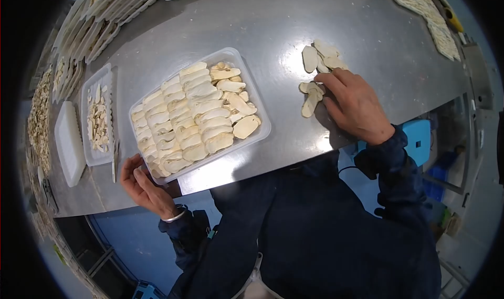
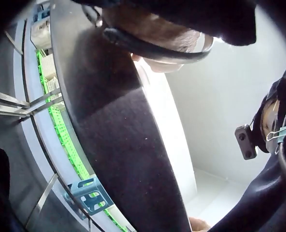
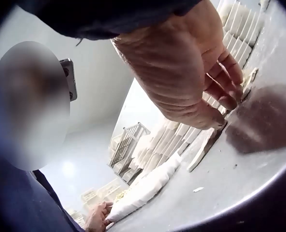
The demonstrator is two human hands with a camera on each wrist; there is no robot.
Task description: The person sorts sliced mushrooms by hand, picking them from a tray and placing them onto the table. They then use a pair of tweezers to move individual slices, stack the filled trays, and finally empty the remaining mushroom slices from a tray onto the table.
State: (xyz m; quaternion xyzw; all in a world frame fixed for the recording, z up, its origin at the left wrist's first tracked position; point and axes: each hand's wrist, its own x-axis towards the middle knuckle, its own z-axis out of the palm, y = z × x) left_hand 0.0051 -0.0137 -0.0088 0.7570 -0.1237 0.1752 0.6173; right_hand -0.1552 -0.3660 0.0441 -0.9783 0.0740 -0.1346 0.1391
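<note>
A clear plastic tray [image 1: 265,126] lies on the metal table, with overlapping rows of pale mushroom slices [image 1: 202,91] and looser ones at its right end. By the tray's near left corner is my left hand [image 1: 149,191], its fingers loosely bent at the tray's side. My right hand [image 1: 357,102] reaches down over a few loose mushroom slices [image 1: 311,104], index finger and thumb apart at their edges. In the right wrist view, the thumb tip meets the end of a slice [image 3: 203,153]. More slices [image 1: 326,49] lie just beyond the fingers. My left fingers are out of sight in the left wrist view.
Left of the tray stand a smaller tray [image 1: 108,78] of mushroom pieces, a white tray [image 1: 71,147] and a thin metal tool [image 1: 115,162]. Stacked trays [image 1: 84,36] fill the far left. Another filled tray [image 1: 425,15] lies far right. The table's near edge runs before my body.
</note>
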